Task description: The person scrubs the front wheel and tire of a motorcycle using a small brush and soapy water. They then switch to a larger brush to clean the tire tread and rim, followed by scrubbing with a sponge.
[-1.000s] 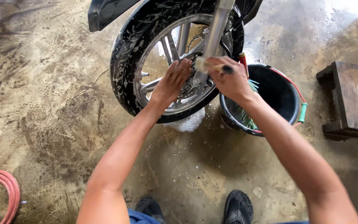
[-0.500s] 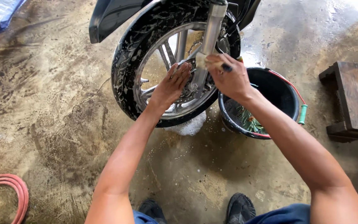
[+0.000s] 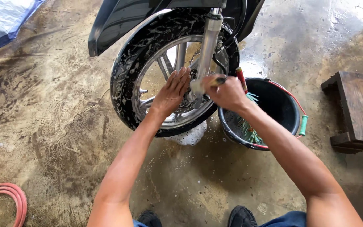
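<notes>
From the head camera, the soapy black motorcycle front tyre on its silver spoked alloy wheel (image 3: 148, 90) sits nearer the middle of the picture than half a second ago, and more of the blue-grey tarpaulin (image 3: 3, 21) shows at the top left corner. The left hand (image 3: 171, 93) has stayed flat on the spokes, fingers (image 3: 182, 77) stretched out and released, grasping nothing, palm against the wet rim. The right hand (image 3: 227, 93) has shifted slightly leftwards and now lies closer to the left hand, just beside the lower end of the silver fork leg (image 3: 209, 42). Its fingers are clenched round a small brush with a dark handle (image 3: 215, 81), whose pale head presses against the wheel hub by the fork foot.

Just right of the wheel stands the round black plastic bucket with a red wire bail and green grip (image 3: 288, 111), touching the tyre's lower edge; a red-handled brush with green bristles (image 3: 244, 105) leans inside it. White suds (image 3: 192, 135) pool on the wet concrete floor (image 3: 55, 126) under the tyre. A dark wooden low stool (image 3: 360, 109) sits well apart on the right, and a coiled salmon-pink hose (image 3: 5, 197) lies at the lower left. No packages, labels or signs are visible.
</notes>
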